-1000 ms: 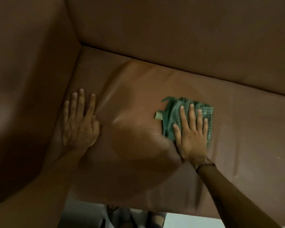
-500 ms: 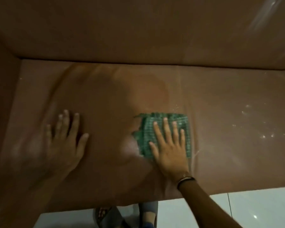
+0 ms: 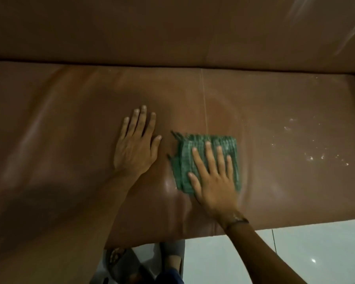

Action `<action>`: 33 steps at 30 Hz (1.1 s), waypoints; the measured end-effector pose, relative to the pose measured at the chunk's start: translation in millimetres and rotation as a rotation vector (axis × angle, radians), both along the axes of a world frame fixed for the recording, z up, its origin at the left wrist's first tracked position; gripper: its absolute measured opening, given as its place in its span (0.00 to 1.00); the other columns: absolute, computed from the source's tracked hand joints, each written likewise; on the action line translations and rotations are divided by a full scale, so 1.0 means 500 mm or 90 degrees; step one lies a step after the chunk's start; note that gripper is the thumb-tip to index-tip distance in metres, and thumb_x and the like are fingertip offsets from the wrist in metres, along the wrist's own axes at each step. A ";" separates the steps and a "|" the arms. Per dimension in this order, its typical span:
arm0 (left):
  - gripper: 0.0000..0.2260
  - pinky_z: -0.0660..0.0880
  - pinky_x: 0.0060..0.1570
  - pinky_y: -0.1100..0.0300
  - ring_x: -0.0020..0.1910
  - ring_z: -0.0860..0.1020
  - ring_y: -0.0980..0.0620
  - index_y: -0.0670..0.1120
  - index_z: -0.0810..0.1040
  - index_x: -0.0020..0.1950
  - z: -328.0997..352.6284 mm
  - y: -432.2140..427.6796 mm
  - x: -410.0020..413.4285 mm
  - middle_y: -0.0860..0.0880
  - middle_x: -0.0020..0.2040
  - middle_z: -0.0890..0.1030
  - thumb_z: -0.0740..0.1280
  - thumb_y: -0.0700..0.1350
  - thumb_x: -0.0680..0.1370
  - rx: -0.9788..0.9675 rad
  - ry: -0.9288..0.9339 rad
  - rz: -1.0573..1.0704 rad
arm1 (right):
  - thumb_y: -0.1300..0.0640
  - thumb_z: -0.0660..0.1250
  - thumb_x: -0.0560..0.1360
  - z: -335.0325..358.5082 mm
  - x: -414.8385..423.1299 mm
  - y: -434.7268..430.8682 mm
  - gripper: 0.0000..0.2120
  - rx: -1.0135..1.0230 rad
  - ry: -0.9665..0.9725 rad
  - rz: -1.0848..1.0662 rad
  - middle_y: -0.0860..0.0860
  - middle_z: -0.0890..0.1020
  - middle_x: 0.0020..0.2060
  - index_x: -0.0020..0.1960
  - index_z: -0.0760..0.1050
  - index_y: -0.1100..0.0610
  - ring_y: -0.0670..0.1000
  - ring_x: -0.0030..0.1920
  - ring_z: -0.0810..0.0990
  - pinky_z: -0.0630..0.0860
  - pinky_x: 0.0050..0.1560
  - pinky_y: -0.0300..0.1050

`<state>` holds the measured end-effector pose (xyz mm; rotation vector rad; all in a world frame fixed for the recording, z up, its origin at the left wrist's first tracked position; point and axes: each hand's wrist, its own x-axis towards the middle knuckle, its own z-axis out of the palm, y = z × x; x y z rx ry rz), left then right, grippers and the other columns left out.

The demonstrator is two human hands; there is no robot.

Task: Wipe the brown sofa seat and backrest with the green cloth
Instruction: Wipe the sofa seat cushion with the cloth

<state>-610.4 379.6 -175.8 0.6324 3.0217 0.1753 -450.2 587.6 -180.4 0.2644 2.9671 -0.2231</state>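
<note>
I see my right hand (image 3: 212,179) lying flat, palm down, on the green cloth (image 3: 208,159), fingers spread and pointing toward 12 o'clock — nothing is gripped, the open palm just presses the folded cloth onto the seat (image 3: 70,119). A thin band sits at the wrist (image 3: 237,220), and the forearm runs off the frame toward 5 o'clock. My left hand (image 3: 136,145) is also flat and open, holding nothing, just beside the cloth at its 9 o'clock with a narrow strip of brown between thumb and cloth; its forearm leaves the frame toward 7 o'clock.

The near part of the cloth is hidden under my right palm, and its frayed left edge is soft with blur. A seam (image 3: 204,103) runs from the cloth toward 12 o'clock, up to the backrest (image 3: 172,31). Pale specks (image 3: 309,156) dot the seat at 3 o'clock of the cloth — I cannot tell what they are. Feet at 6 o'clock are dim and partly cut off.

The front edge of the seat lies close below my right wrist, with pale floor (image 3: 295,253) beyond. Open brown surface stretches wide toward 9 and 3 o'clock.
</note>
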 end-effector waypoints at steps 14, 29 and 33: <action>0.30 0.54 0.90 0.42 0.92 0.55 0.43 0.47 0.58 0.91 -0.009 0.003 0.004 0.44 0.92 0.55 0.52 0.57 0.90 0.001 0.078 0.000 | 0.32 0.46 0.88 -0.005 -0.163 -0.015 0.35 -0.016 0.022 -0.074 0.56 0.48 0.91 0.91 0.48 0.45 0.68 0.90 0.43 0.43 0.88 0.73; 0.30 0.53 0.90 0.41 0.92 0.54 0.43 0.50 0.55 0.92 -0.037 0.002 0.001 0.44 0.92 0.53 0.51 0.57 0.90 -0.025 0.111 0.000 | 0.28 0.43 0.85 -0.012 -0.193 0.171 0.39 -0.001 -0.005 -0.296 0.56 0.44 0.91 0.91 0.44 0.44 0.69 0.89 0.42 0.43 0.86 0.77; 0.30 0.54 0.90 0.41 0.92 0.54 0.42 0.49 0.54 0.92 -0.029 0.007 0.009 0.44 0.92 0.52 0.48 0.58 0.90 -0.039 0.103 -0.007 | 0.29 0.45 0.87 0.001 -0.131 0.077 0.38 -0.010 0.011 -0.099 0.57 0.46 0.91 0.91 0.46 0.45 0.70 0.89 0.42 0.44 0.87 0.76</action>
